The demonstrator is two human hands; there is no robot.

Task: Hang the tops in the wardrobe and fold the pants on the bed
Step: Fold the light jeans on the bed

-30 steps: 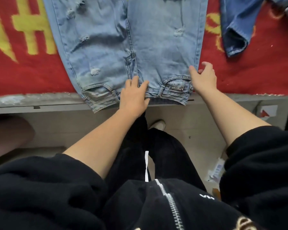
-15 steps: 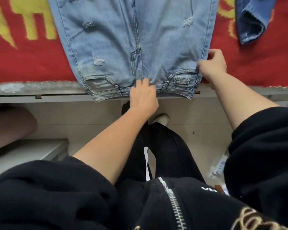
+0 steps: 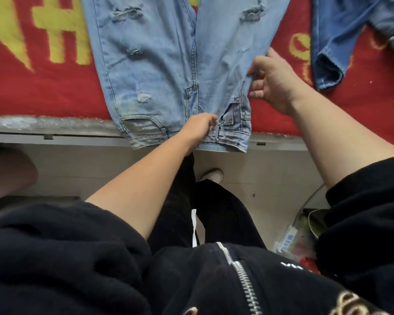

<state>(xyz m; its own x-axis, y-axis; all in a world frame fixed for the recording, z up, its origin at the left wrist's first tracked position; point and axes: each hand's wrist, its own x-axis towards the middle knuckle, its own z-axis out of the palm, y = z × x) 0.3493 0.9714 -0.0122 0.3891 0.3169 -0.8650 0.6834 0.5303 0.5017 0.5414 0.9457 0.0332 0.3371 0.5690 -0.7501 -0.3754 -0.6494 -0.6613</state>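
Light blue ripped jeans (image 3: 150, 71) lie flat on the red bed cover, waistband hanging over the near edge of the bed. My left hand (image 3: 199, 128) grips the waistband at its middle, near the fly. My right hand (image 3: 271, 80) pinches the right side seam of the jeans at hip level and lifts that edge a little off the cover. The legs of the jeans run off the top of the view.
A darker blue denim garment (image 3: 332, 42) lies on the red and yellow cover (image 3: 39, 87) to the right of the jeans. The grey bed edge (image 3: 55, 135) runs across the view. Below are my black trousers, a shoe and clutter on the floor at right.
My right hand moved up from the waistband corner to the side seam and now lifts the edge inward. My left hand went from lying flat to gripping the waistband's middle.
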